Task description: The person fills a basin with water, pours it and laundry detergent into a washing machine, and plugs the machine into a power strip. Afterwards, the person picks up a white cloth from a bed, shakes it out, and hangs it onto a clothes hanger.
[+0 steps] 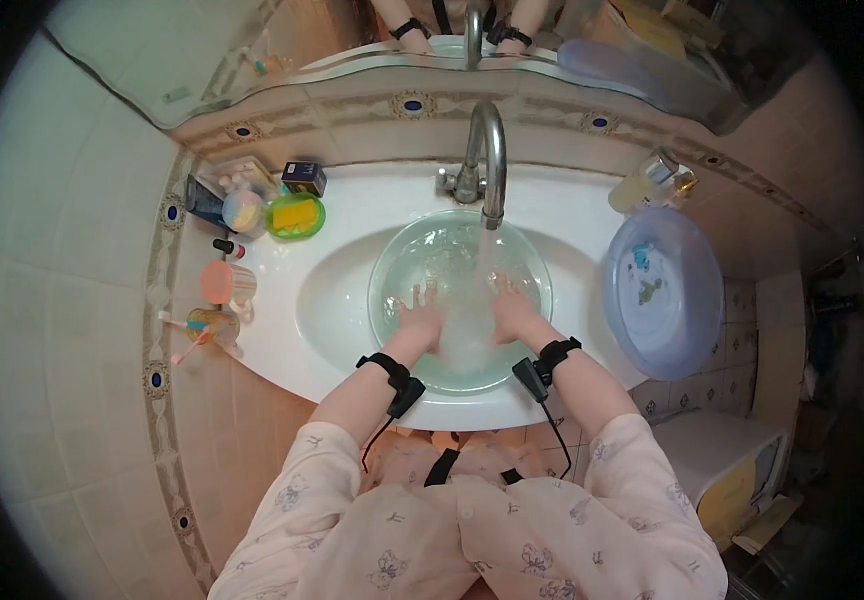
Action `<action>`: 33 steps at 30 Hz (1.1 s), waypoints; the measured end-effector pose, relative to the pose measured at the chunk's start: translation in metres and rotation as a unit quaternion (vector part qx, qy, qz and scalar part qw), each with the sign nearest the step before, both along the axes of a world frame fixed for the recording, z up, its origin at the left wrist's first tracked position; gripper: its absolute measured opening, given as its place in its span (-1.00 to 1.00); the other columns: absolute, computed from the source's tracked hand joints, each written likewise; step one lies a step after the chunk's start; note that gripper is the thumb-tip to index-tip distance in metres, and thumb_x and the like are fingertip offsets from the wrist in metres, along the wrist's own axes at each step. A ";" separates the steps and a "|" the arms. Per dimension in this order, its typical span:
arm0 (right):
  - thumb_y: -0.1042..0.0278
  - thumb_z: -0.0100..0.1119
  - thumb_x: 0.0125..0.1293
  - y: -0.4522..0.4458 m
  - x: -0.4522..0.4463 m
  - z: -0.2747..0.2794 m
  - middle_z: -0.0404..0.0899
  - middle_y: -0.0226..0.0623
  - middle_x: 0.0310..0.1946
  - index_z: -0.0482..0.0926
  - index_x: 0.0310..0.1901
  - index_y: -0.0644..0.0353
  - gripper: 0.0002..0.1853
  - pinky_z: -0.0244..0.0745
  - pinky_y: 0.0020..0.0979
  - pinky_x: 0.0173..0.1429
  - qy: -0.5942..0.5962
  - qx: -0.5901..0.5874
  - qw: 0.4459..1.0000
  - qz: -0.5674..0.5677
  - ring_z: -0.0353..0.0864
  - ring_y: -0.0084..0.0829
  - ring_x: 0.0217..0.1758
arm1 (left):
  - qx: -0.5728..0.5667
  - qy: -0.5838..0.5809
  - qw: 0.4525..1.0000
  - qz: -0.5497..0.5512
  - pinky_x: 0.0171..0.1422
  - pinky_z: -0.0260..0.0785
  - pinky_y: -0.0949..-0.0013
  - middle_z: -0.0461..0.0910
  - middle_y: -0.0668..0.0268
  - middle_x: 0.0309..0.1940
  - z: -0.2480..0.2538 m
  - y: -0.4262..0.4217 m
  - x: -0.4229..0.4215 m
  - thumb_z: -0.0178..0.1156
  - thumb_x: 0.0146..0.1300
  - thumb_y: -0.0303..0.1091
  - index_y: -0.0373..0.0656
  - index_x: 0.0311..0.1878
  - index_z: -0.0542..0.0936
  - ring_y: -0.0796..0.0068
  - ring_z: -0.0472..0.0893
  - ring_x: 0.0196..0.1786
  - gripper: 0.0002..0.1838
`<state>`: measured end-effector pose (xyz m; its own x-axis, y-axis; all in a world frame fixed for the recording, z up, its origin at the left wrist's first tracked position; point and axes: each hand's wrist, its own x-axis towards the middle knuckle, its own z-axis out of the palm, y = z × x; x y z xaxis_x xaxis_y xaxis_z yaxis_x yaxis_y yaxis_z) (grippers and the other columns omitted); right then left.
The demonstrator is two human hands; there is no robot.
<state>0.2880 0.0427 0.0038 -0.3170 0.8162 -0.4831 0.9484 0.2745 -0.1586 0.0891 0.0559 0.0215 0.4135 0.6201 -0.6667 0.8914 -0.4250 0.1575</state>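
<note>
A round pale green basin (385,345) sits in the white sink (327,305), with water in it. From the curved metal faucet (493,165) a stream runs down into the basin between my hands. My left hand (419,318) is in the basin on the left side, fingers spread and holding nothing. On the right side my right hand (515,308) is also in the basin, its fingers apart and nothing in them. Both hands point toward the faucet. Black straps with small devices are around both wrists.
A green dish (295,216) with a yellow sponge, a dark box (304,178), a pink-lidded cup (229,284) and a toothbrush cup (214,328) line the left counter. At right are a blue basin (664,330) and a pump bottle (640,187). A mirror is above.
</note>
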 end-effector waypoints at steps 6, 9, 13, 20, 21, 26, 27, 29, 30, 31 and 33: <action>0.10 0.42 -0.19 0.011 0.000 0.014 0.19 0.13 0.29 0.41 0.15 0.32 -0.19 0.07 -0.17 0.42 -0.070 0.064 0.994 0.059 0.13 0.00 0.40 | 0.104 0.039 0.993 -0.040 0.40 -0.20 -0.32 -0.27 0.13 0.49 -0.024 0.002 -0.006 0.43 -0.13 -0.13 0.14 0.44 0.04 0.02 -0.14 0.50 0.05; 0.13 0.36 -0.09 0.026 0.002 0.060 0.47 0.00 0.09 0.47 0.11 0.22 -0.33 0.34 -0.17 0.24 0.000 -0.165 0.986 0.016 0.44 -0.09 0.18 | -0.027 0.007 0.999 -0.029 0.42 -0.18 -0.27 -0.13 0.11 0.47 0.000 0.008 -0.009 0.40 -0.10 -0.20 0.08 0.40 0.14 0.01 -0.10 0.49 -0.05; 0.19 0.31 0.00 0.040 0.012 0.075 0.59 -0.14 -0.11 0.49 0.04 0.09 -0.48 0.47 -0.19 0.02 0.106 0.074 0.988 -0.082 0.58 -0.16 -0.05 | 0.036 -0.097 0.995 0.002 0.44 -0.22 -0.27 0.05 0.07 0.41 0.001 0.000 -0.019 0.33 -0.06 -0.27 0.01 0.35 0.24 -0.01 -0.08 0.48 -0.18; 0.34 0.22 0.12 0.089 0.012 0.089 0.59 -0.30 -0.26 0.47 -0.12 0.03 -0.73 0.50 -0.24 -0.23 0.250 0.286 0.915 -0.133 0.62 -0.24 -0.27 | 0.008 -0.012 0.999 -0.052 0.44 -0.36 -0.31 0.00 0.05 0.42 0.006 -0.014 -0.025 0.20 -0.04 -0.35 -0.04 0.27 0.36 -0.04 -0.17 0.49 -0.32; 0.34 0.22 0.12 0.093 0.011 0.087 0.59 -0.30 -0.26 0.47 -0.12 0.03 -0.73 0.50 -0.24 -0.23 0.249 0.287 0.915 -0.132 0.62 -0.24 -0.27 | 0.009 -0.013 0.999 -0.052 0.44 -0.36 -0.31 0.00 0.05 0.42 0.004 -0.019 -0.029 0.20 -0.04 -0.35 -0.04 0.27 0.36 -0.04 -0.17 0.49 -0.32; 0.38 0.17 0.14 0.110 0.017 0.075 0.55 -0.24 -0.39 0.50 -0.19 0.05 -0.82 0.48 -0.20 -0.26 0.245 0.309 0.915 -0.087 0.57 -0.14 -0.33 | 0.051 -0.092 0.994 -0.039 0.44 -0.47 -0.30 -0.06 0.00 0.43 0.013 -0.029 -0.039 0.26 -0.11 -0.29 -0.05 0.21 0.42 -0.04 -0.27 0.50 -0.32; 0.38 0.17 0.14 0.111 0.017 0.076 0.55 -0.24 -0.39 0.50 -0.19 0.05 -0.82 0.48 -0.20 -0.26 0.245 0.308 0.915 -0.085 0.57 -0.14 -0.33 | 0.050 -0.093 0.994 -0.037 0.44 -0.47 -0.30 -0.06 0.00 0.43 0.011 -0.030 -0.040 0.26 -0.11 -0.29 -0.05 0.21 0.42 -0.04 -0.27 0.50 -0.32; 0.39 0.16 0.14 0.112 0.017 0.080 0.55 -0.23 -0.41 0.50 -0.21 0.07 -0.84 0.48 -0.19 -0.25 0.237 0.295 0.923 -0.076 0.57 -0.13 -0.33 | 0.077 -0.074 0.993 -0.059 0.46 -0.40 -0.28 -0.03 0.01 0.42 0.005 -0.031 -0.042 0.34 -0.12 -0.11 -0.06 0.23 0.40 -0.05 -0.30 0.50 -0.25; 0.39 0.16 0.14 0.114 0.018 0.080 0.55 -0.23 -0.41 0.50 -0.21 0.07 -0.84 0.48 -0.19 -0.25 0.237 0.294 0.923 -0.074 0.57 -0.13 -0.33 | 0.077 -0.074 0.993 -0.056 0.46 -0.40 -0.28 -0.03 0.01 0.42 0.004 -0.031 -0.043 0.34 -0.12 -0.11 -0.06 0.23 0.40 -0.05 -0.30 0.50 -0.25; 0.40 0.16 0.13 0.116 0.021 0.079 0.55 -0.23 -0.41 0.51 -0.21 0.08 -0.84 0.47 -0.19 -0.24 0.245 0.285 0.924 -0.066 0.57 -0.13 -0.33 | 0.072 -0.077 0.993 -0.053 0.45 -0.42 -0.28 -0.04 0.01 0.43 0.003 -0.030 -0.042 0.32 -0.13 -0.16 -0.04 0.22 0.41 -0.04 -0.29 0.50 -0.27; 0.41 0.16 0.12 0.120 0.025 0.077 0.56 -0.23 -0.40 0.51 -0.22 0.08 -0.83 0.47 -0.19 -0.24 0.253 0.276 0.926 -0.057 0.56 -0.13 -0.33 | 0.066 -0.079 0.993 -0.049 0.45 -0.44 -0.28 -0.06 0.00 0.43 0.002 -0.031 -0.042 0.30 -0.13 -0.21 -0.03 0.22 0.41 -0.04 -0.27 0.50 -0.29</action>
